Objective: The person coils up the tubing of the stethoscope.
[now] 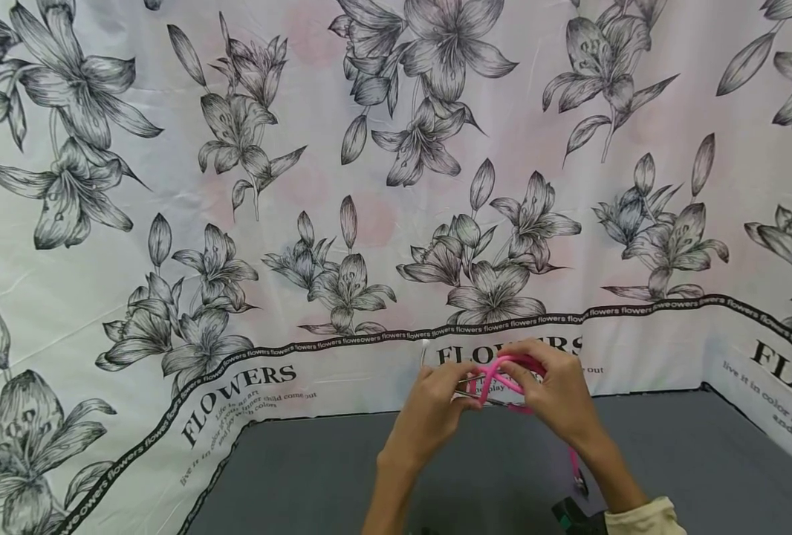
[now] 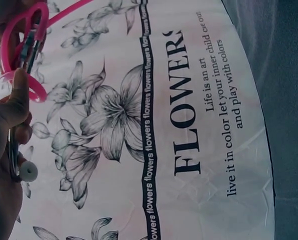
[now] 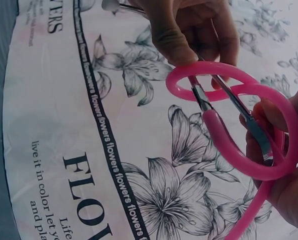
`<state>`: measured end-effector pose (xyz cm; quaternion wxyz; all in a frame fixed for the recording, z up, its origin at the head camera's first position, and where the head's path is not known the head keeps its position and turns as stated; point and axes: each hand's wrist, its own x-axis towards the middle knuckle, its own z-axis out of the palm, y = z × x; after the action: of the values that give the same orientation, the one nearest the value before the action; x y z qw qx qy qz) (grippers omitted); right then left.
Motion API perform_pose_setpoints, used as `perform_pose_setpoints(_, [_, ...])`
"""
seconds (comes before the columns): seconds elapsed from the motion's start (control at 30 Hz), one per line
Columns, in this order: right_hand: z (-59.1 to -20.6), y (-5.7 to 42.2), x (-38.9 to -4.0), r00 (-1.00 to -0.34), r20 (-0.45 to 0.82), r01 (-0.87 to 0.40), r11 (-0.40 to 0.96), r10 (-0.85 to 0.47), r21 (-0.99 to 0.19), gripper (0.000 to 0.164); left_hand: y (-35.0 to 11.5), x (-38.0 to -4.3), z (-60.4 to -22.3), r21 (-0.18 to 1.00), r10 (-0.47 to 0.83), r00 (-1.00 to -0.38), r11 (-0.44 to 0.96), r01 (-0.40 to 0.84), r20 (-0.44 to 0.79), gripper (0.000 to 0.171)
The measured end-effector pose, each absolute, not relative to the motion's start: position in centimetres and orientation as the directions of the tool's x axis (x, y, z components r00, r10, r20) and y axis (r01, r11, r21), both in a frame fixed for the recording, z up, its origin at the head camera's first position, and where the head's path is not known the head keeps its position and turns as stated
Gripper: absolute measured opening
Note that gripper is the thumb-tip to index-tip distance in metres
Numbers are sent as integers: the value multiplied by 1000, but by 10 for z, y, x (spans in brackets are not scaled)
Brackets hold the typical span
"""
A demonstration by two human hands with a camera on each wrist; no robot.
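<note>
A stethoscope with pink tubing (image 3: 224,137) is held up between both hands. Its tubing is looped round its metal ear tubes (image 3: 234,95). My left hand (image 1: 436,401) pinches the metal part and the edge of a pink loop. A pale eartip (image 2: 29,171) sticks out below that hand in the left wrist view. My right hand (image 1: 553,390) grips the tubing at the other side, fingers curled round it. From there one length of tubing hangs down past the right wrist, with a dark end piece (image 1: 580,484) low in the head view. The fingers hide part of the loops.
A dark grey table top (image 1: 302,475) lies below the hands. Behind it hangs a white flower-printed sheet (image 1: 369,282) with a black lettered band. Near the right forearm, at the bottom edge, is a black and green object (image 1: 572,516), partly cut off.
</note>
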<state>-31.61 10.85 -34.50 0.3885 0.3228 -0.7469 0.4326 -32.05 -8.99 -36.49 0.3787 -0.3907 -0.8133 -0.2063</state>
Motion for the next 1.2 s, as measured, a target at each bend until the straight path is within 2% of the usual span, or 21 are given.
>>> perform_pose_setpoints(0.27, [-338, 108, -309, -489, 854, -831, 392, -177, -395, 18, -93, -320, -364, -56, 470, -343, 650, 758, 813, 50])
perform_pose_setpoints(0.37, [-329, 110, -299, -549, 814, -817, 328, -188, -475, 23, -94, -321, -364, -110, 499, -292, 631, 768, 816, 48])
perform_pose_setpoints(0.53, [-332, 125, -306, -706, 667, -700, 88, -237, -709, 24, -95, -320, -361, -200, 545, -174, 558, 805, 821, 45])
perform_pose_setpoints(0.63, [-337, 133, -314, -746, 604, -618, -44, -281, -785, 18, -93, -318, -358, -240, 559, -101, 503, 830, 823, 43])
perform_pose_setpoints(0.73, [-339, 137, -318, -754, 573, -572, -106, -322, -813, 15, -90, -316, -356, -261, 567, -56, 462, 848, 822, 43])
perform_pose_setpoints(0.83, [-342, 136, -322, -761, 549, -551, -104, -346, -828, 15, -90, -313, -354, -266, 557, -40, 457, 849, 830, 44])
perform_pose_setpoints(1.07, [-348, 131, -326, -800, 490, -518, -14, -345, -855, 23, -92, -312, -354, -199, 456, -52, 485, 852, 889, 54])
perform_pose_setpoints(1.2, [-349, 129, -327, -783, 448, -490, -15, -430, -871, 27, -91, -312, -354, -165, 386, -59, 522, 837, 921, 55])
